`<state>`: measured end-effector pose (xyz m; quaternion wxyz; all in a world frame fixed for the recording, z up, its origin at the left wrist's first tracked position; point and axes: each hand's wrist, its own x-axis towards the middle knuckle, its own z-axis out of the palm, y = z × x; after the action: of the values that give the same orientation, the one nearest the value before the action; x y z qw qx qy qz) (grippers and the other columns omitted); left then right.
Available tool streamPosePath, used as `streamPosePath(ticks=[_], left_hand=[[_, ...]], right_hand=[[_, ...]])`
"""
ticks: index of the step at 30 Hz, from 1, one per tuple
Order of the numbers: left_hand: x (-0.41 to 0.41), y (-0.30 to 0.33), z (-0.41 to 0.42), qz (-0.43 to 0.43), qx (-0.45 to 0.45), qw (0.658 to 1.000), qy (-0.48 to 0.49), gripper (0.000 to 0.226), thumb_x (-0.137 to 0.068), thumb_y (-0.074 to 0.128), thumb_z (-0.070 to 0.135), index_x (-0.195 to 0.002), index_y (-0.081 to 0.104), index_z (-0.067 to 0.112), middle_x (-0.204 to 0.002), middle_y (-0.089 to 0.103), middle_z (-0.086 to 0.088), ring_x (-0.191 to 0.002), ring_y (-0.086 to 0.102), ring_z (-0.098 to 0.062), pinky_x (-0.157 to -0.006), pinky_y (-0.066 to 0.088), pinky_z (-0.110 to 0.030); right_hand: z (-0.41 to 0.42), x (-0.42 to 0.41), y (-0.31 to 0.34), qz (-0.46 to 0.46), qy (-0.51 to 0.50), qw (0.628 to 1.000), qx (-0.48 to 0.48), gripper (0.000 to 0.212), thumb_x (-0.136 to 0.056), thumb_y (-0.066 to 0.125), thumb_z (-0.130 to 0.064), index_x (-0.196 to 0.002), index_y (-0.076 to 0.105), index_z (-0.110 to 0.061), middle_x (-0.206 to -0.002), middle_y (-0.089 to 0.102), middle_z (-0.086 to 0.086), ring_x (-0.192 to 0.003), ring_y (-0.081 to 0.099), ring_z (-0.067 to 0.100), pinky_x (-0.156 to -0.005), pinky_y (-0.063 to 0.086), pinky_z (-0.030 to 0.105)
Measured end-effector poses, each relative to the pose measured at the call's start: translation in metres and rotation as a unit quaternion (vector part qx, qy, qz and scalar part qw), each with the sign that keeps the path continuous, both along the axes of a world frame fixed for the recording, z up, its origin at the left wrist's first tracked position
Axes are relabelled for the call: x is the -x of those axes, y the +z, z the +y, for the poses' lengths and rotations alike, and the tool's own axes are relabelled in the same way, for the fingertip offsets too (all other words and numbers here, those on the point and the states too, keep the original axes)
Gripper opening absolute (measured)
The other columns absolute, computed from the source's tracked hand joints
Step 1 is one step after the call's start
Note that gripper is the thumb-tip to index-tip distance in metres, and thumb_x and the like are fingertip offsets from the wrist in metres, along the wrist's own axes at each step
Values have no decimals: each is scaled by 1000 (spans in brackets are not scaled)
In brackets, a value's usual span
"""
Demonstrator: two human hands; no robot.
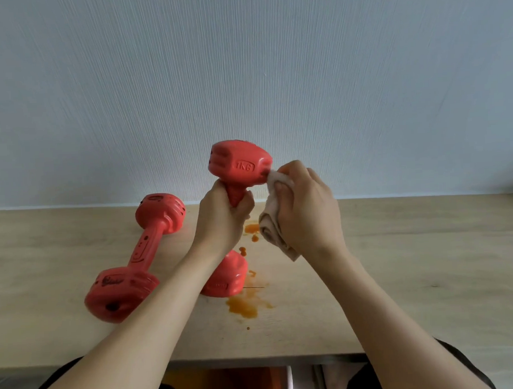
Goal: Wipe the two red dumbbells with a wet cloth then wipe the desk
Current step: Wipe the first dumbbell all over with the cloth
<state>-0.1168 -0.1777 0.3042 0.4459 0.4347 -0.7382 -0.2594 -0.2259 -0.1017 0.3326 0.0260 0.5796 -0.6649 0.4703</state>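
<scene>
Head camera gives me a downward look over a pale wooden desk [401, 261] that runs across the lower half of the frame, with a light grey textured wall [242, 61] filling the upper half. At centre frame I see the left hand [221, 220] with its fingers curled tight round the handle of a red dumbbell [238, 162], holding it upright; the upper head, marked 1KG, stands clear above the fist, and the lower head sits on the desk behind my left forearm, just below centre. The right hand [306, 209], slightly right of centre, has its fingers bunched round a crumpled whitish cloth [273, 223] and presses a fold of it against the right side of that upper head. The rest of the cloth hangs down from the palm toward the desk; I cannot tell whether its tail touches the wood.

The second red dumbbell [139, 254] lies on its side on the desk at left of centre, apart from both hands, one head toward the wall and the other toward the near edge, with dark specks on its surface.

Orange stains [246, 305] mark the desk at lower centre, the biggest patch just beside the upright dumbbell's lower head, and smaller spots trail up toward the hanging cloth
</scene>
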Motion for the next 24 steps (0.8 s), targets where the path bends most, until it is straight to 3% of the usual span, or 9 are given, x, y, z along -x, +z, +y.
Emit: streamPosePath(ticks=[3,6,10,13,16,20,24], left_hand=[[-1,1,1,9,2,1000,11,14,-87,55,11,-78,45,10,-55,47,9,-48,51,6,-45,32,-9],[0,0,3,-4,14,1000,27,14,-87,56,13,-79,45,10,-58,49,7,-53,51,-3,-48,34,-11],[5,-3,5,-10,13,1000,15,12,-88,56,18,-89,51,7,-73,63,-11,-68,59,-26,-60,42,-34],[6,-2,6,-6,28,999,32,12,-88,56,17,-88,47,10,-75,57,-3,-69,52,-19,-56,31,-25],[7,-1,6,0,22,999,33,13,-88,57,17,-87,45,13,-70,50,7,-63,44,-8,-53,33,-16],[5,-2,5,-14,8,1000,18,11,-87,57,17,-83,48,11,-65,53,4,-60,51,-14,-48,32,-16],[2,3,9,20,-29,997,-61,12,-87,57,11,-77,52,8,-55,55,1,-44,53,-2,-45,37,-12]], right_hand=[[7,-12,3,51,-2,998,48,23,-86,38,-26,-93,57,-15,-91,57,8,-74,55,31,-61,45,39],[4,-7,4,44,-14,998,32,19,-91,39,-23,-94,56,-15,-92,57,7,-75,55,31,-61,42,37],[-1,8,0,19,-41,999,-17,14,-92,43,-19,-96,55,-13,-93,55,6,-80,54,32,-62,36,35],[5,-2,2,64,-32,996,51,20,-89,41,-23,-93,57,-12,-91,58,8,-74,55,32,-59,41,36],[7,-13,5,72,-27,994,73,26,-88,35,-28,-92,57,-13,-89,57,7,-71,55,30,-57,42,35],[-6,5,0,-20,-29,999,24,12,-94,42,-16,-100,52,-11,-95,57,7,-77,51,25,-61,26,32],[-19,16,-6,-70,-7,997,20,13,-94,44,-13,-101,55,-8,-91,61,8,-84,56,26,-67,37,34]])
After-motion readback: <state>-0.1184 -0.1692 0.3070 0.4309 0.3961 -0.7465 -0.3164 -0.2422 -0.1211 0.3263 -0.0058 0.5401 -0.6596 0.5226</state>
